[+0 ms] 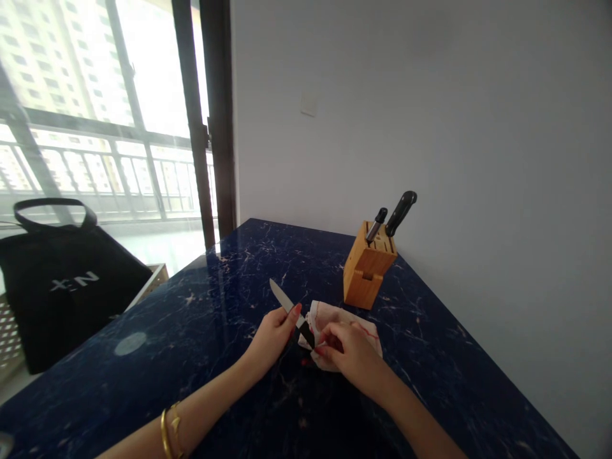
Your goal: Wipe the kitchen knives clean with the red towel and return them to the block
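Observation:
A kitchen knife (283, 296) with a black handle is in my left hand (276, 328), which is closed around it near where blade and handle meet. The blade points away and to the left. My right hand (351, 350) pinches a white cloth (342, 312) with red lines, close to the end of the knife's handle. Part of the cloth spreads out behind my right hand, above the dark tabletop. Whether the cloth touches the handle is hard to make out.
A wooden knife block (366, 277) stands behind the cloth, holding a black-handled knife (401, 213) and a second tool (377, 224). The dark blue marbled table (229, 331) meets a pale wall on the right. A black bag (71, 280) is beyond the left edge.

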A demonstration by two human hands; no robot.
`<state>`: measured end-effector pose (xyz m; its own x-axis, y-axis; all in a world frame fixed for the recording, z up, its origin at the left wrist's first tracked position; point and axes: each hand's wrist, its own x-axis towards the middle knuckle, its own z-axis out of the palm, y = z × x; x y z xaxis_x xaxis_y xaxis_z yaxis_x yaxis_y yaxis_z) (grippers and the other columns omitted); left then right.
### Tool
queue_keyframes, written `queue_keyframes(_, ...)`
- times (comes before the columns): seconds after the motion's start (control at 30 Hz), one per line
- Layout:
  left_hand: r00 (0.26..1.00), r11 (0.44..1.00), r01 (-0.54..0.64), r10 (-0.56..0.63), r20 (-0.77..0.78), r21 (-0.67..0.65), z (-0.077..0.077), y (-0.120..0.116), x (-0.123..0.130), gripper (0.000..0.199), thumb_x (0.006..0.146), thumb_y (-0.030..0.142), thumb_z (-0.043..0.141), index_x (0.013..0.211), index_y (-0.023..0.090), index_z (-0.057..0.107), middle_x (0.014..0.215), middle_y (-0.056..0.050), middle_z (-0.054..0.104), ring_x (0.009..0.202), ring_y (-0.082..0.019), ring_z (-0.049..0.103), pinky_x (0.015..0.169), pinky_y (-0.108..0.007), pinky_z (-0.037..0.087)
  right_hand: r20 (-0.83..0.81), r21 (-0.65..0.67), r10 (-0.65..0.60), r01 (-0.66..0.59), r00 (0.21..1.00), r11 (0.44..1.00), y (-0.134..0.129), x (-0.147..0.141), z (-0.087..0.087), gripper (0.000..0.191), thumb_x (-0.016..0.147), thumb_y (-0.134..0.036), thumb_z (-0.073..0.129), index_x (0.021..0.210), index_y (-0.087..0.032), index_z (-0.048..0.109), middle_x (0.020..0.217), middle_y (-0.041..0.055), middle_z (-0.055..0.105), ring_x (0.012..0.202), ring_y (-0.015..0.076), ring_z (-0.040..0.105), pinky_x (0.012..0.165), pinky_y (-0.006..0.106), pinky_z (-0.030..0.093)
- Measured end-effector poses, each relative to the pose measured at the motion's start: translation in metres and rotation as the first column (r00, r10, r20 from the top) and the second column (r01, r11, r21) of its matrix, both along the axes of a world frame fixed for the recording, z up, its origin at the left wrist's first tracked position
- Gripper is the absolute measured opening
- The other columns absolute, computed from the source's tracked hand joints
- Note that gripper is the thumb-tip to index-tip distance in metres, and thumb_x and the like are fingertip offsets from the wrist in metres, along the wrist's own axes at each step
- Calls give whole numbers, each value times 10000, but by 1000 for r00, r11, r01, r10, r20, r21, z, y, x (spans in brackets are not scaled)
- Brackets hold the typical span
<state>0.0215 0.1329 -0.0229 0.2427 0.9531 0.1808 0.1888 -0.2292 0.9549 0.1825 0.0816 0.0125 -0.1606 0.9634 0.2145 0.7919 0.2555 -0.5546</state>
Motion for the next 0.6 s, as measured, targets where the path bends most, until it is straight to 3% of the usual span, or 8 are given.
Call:
queue_keyframes(0.2,991,991,132,-132,-2,29,4,-1,-2,433,801,512,390,591,146,484,498,37,432,466,-91,385,451,-209,308,-145,51,19,-12,989,999,3,-6,-2,68,759,-271,561,776,-215,594,715,-23,611,680,139,522,666,270,337)
queue_keyframes(0.43,992,992,126,-126,-18,13,6,2,-7,431,802,509,392,561,155,440,475,59,365,437,-73,315,425,-201,259,-4,-21,23,-23,1000,1000,1,3,-1,50,669,-244,653,683,-227,608,674,-28,569,692,150,500,683,287,332)
queue_keyframes(0.6,983,982,186,-185,-6,32,7,-5,0,406,805,490,403,592,151,468,521,48,407,478,-80,355,453,-200,291,-245,69,5,12,970,998,4,-3,-6,107,764,-290,552,790,-191,583,792,11,550,720,137,504,626,243,376)
